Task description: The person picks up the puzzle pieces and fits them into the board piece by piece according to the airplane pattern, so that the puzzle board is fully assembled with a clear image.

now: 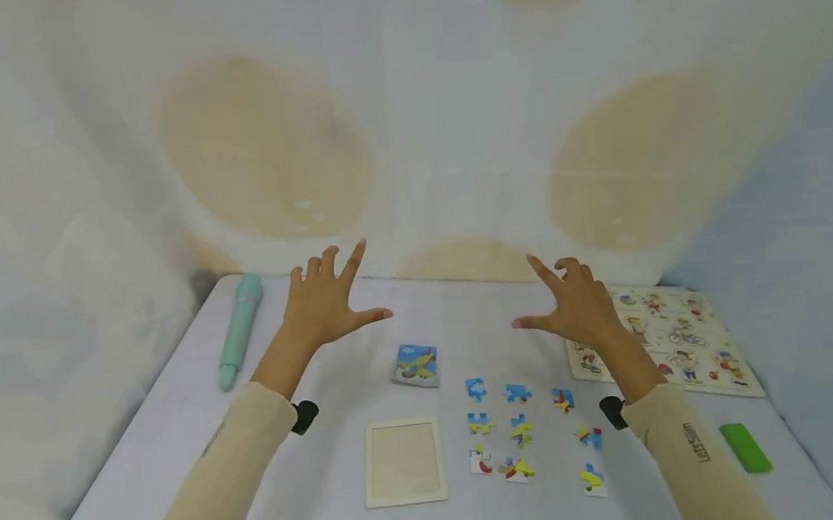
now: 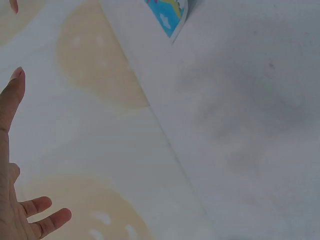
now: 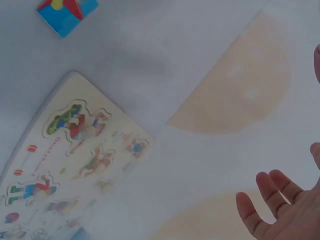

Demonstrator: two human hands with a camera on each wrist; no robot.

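Both hands hover above the table with thumbs and index fingers spread, holding nothing. My left hand (image 1: 321, 303) is over the back left, nearest to a small picture card (image 1: 416, 365) of a yellow plane on blue. On the other side, my right hand (image 1: 577, 303) is in the air close to a cream board (image 1: 673, 340) with sports figures. Between the forearms lie several loose jigsaw pieces (image 1: 521, 431), blue, yellow and red. A cream square frame (image 1: 400, 422) rests left of the pieces. Only part of each hand shows in its wrist view.
A mint-green microphone-shaped item (image 1: 240, 331) lies along the table's left edge. Near the right edge is a green block (image 1: 746, 447). A pale cloth with tan ovals (image 1: 451, 148) hangs behind the white table (image 1: 319, 504). Each wrist wears a black device (image 1: 305, 417).
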